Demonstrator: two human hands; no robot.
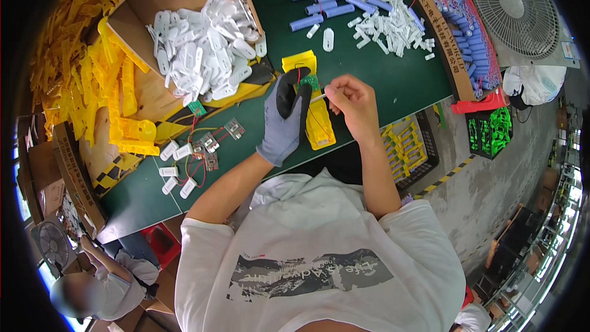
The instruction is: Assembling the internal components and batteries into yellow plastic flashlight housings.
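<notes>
My left hand (283,120), in a grey-blue glove with black fingertips, is closed on a small green circuit board (311,82) with a red wire. The board is over a long yellow plastic housing (321,128), which lies on the bench in front of me. My bare right hand (355,106) pinches a thin, pale piece (319,96) against the board's near side, its kind too small to tell. Left of the glove lie small boards (209,142) wired together and several white plastic pieces (184,152).
A cardboard box (141,9) spills white plastic covers (209,49) at the left, beside heaped yellow housings (92,80). Blue cylindrical cells (319,7) and small white parts (390,24) lie on the green bench (381,80). A fan (515,9) stands far right; a black crate (424,147) sits lower right.
</notes>
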